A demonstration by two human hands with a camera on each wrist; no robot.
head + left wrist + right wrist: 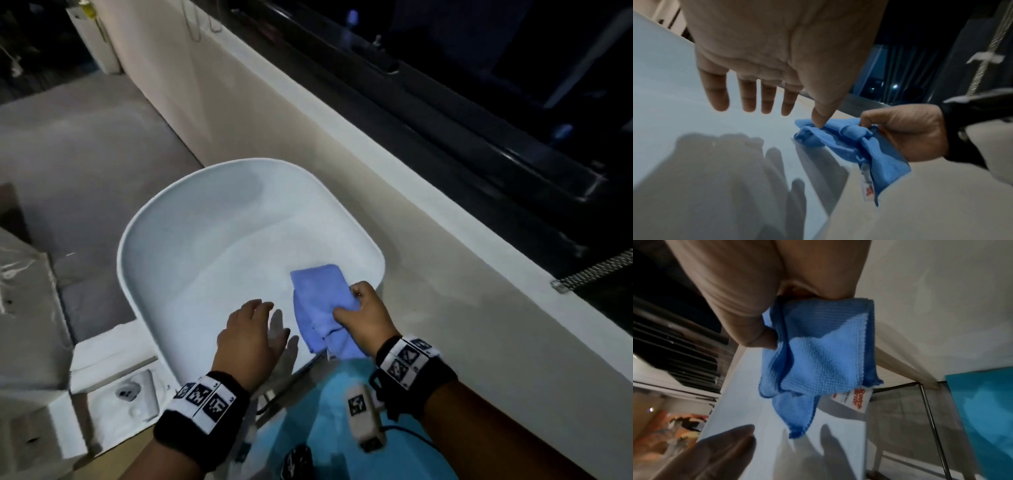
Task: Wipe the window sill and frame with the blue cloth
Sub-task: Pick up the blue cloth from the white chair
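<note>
A folded blue cloth [317, 301] with a white label is gripped in my right hand [349, 301], over the near right corner of a white chair seat [212, 240]. In the right wrist view the cloth [818, 356] hangs from my curled fingers. My left hand [270, 318] hovers flat above the seat just left of the cloth, fingers [748, 99] straight and holding nothing; its thumb tip is beside the cloth [849, 146]. The white window sill [445, 219] runs diagonally to the right, with the dark window frame [479, 130] behind it.
The chair stands against the wall under the sill. A metal chain [596, 270] lies on the sill's right end. White boxes and wrapped items [41, 325] crowd the left. Grey floor [85, 144] lies beyond the chair.
</note>
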